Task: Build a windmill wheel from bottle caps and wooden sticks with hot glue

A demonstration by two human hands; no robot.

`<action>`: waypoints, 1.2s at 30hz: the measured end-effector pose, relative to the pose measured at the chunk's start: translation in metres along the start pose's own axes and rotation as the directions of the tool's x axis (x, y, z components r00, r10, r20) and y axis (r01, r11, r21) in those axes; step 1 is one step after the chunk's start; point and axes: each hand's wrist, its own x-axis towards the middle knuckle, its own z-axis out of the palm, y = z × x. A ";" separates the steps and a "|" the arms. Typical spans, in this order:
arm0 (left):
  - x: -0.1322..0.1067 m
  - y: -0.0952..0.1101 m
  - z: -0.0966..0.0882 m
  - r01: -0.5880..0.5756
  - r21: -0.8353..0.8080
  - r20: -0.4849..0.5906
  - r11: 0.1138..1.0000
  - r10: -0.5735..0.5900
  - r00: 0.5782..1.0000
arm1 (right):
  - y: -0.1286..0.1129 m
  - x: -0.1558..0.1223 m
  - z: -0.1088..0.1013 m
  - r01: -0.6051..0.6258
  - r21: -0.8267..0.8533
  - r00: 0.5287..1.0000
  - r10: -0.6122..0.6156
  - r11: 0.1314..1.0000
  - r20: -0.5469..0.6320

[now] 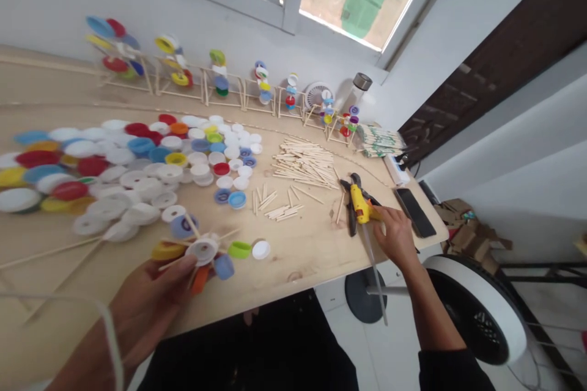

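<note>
My left hand [158,290] pinches a pinwheel of bottle caps by its white hub cap [202,250]. Wooden sticks stick out from the hub, with yellow, blue and orange caps around it. A green cap [239,249] is just right of the wheel; I cannot tell whether it is joined to a stick. Beside it a white cap [261,249] lies on the table. My right hand [397,235] is closed round the handle of a yellow glue gun [360,203], whose clear glue stick [373,269] trails out of the back. Black pliers [351,220] lie against the gun.
Loose bottle caps [132,177] cover the table's left half. Wooden sticks [305,162] are piled mid-table, with short cut pieces [284,212] nearer. Finished cap wheels on stick frames [222,88] line the wall. A phone [415,212] and power strip [397,170] lie at right.
</note>
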 end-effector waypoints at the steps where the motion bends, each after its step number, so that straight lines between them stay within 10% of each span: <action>1: -0.001 0.000 0.001 -0.003 0.006 -0.004 1.000 0.003 1.000 | 0.001 0.000 0.003 0.014 -0.019 1.000 -0.014 1.000 0.006; 10: -0.008 -0.001 0.007 -0.112 -0.038 0.005 0.993 0.112 0.994 | 0.004 0.023 0.025 0.122 -0.001 0.993 -0.122 0.993 0.008; 16: -0.014 0.000 0.012 -0.207 -0.024 -0.144 0.978 0.201 0.969 | 0.005 0.025 0.026 0.060 0.318 0.997 -0.042 0.946 -0.062; 22: -0.021 -0.003 0.016 -0.305 0.058 -0.248 0.951 0.310 0.918 | -0.055 0.028 -0.011 -0.298 0.784 0.942 0.300 0.545 0.149; 27: -0.027 0.000 0.013 -0.341 0.215 -0.237 0.915 0.388 0.891 | -0.133 0.020 -0.050 -0.244 0.893 0.966 0.016 0.378 0.257; 36: -0.030 -0.003 0.004 -0.411 0.479 -0.213 0.776 0.557 0.803 | -0.193 0.008 -0.068 0.032 0.879 0.961 -0.256 0.476 0.104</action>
